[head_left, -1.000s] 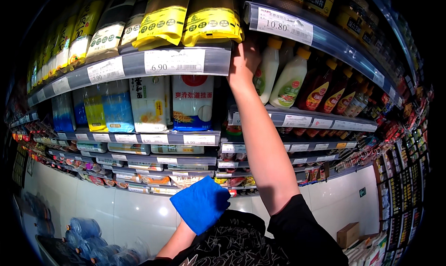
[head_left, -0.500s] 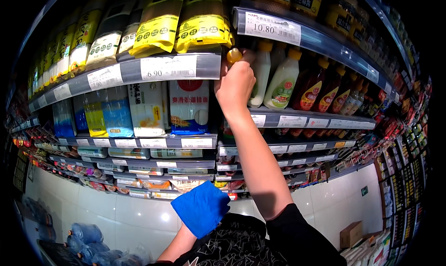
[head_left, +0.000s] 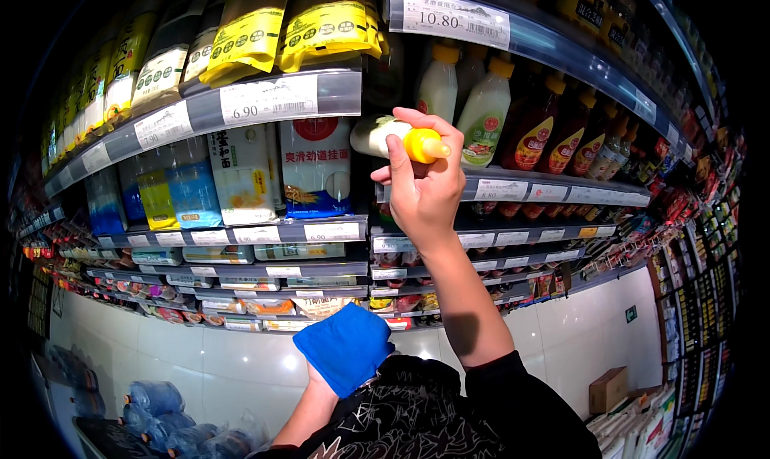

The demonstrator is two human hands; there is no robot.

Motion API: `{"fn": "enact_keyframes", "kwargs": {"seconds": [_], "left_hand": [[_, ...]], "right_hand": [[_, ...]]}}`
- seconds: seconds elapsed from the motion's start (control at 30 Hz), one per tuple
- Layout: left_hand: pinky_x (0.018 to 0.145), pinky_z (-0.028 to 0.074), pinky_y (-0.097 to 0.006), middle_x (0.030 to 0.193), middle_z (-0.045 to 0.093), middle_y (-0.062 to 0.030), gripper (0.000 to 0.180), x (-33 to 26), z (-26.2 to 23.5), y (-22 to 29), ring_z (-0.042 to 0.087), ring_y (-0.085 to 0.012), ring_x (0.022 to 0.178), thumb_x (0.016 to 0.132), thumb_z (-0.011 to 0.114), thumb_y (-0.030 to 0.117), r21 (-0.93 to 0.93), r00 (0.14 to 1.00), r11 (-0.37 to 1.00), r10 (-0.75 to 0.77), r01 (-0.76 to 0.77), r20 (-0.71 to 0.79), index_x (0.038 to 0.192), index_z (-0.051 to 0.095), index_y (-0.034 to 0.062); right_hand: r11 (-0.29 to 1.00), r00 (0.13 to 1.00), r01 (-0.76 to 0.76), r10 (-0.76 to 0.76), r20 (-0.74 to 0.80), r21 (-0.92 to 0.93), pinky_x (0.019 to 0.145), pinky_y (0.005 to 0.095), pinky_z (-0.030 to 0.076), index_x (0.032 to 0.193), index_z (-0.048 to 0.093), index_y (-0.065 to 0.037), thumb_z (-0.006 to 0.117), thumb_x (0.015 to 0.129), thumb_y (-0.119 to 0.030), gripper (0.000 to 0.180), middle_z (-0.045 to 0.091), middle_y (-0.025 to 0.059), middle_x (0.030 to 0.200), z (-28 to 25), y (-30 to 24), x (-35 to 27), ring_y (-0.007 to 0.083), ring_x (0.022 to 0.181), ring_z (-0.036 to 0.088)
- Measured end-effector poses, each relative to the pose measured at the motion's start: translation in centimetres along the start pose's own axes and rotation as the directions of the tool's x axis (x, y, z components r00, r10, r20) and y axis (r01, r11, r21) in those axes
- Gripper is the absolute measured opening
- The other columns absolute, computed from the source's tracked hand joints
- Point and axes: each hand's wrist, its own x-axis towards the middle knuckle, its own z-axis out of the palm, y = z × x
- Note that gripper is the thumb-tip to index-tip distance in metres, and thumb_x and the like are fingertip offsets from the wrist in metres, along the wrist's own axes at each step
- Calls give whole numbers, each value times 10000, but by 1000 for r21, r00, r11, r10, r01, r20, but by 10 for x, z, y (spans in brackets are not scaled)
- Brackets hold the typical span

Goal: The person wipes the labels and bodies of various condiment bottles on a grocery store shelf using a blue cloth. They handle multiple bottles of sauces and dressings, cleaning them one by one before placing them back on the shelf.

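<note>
Right hand [head_left: 423,188]: fingers wrapped around a white squeeze bottle [head_left: 383,136] with a yellow cap, tipped sideways.
Change: bottle now drawn out from the shelf [head_left: 513,188], lower than before.
Left hand [head_left: 325,379]: clutches a blue cloth [head_left: 345,347].

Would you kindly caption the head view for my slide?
Right hand grips a yellow-capped white bottle at a shop shelf; left hand holds a blue cloth.

A shop is shown. Long shelves [head_left: 289,98] are filled with rows of bottles [head_left: 553,130] and bags of food [head_left: 321,18], and small price tags [head_left: 269,100] are stuck along the shelf edges. A cardboard box [head_left: 608,389] is set on the white floor.
</note>
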Motion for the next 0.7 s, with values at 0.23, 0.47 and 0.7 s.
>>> {"fn": "enact_keyframes", "kwargs": {"seconds": [0.23, 0.47, 0.7], "left_hand": [[650, 475, -391, 909, 624, -25, 201, 18, -29, 3, 625, -261, 849, 798, 676, 378, 58, 976, 996, -48, 61, -213, 891, 655, 202], [889, 498, -352, 1242, 594, -73, 467, 33, -3, -5, 616, -225, 1087, 907, 629, 397, -900, 888, -423, -447, -105, 106, 1301, 520, 171], [626, 546, -384, 1173, 600, -156, 553, 7, 16, -34, 632, -268, 933, 988, 454, 494, -376, 972, -926, -66, 25, 227, 1351, 453, 76]], "right_hand": [[984, 972, 34, -73, 222, 175, 586, 229, 594, 1209, 349, -12, 577, 949, 17, 347, 535, 302, 1297, -37, -38, -17, 188, 709, 692], [863, 837, -403, 213, 505, 303, 534, 227, 536, 1132, 378, -29, 648, 929, -89, 342, 624, 297, 1173, -60, -82, -69, 157, 647, 665], [999, 906, -39, 46, 421, -27, 845, 377, 506, 968, 533, -38, 707, 842, -71, 218, 724, 125, 1003, -63, -63, -88, 281, 950, 640]]}}
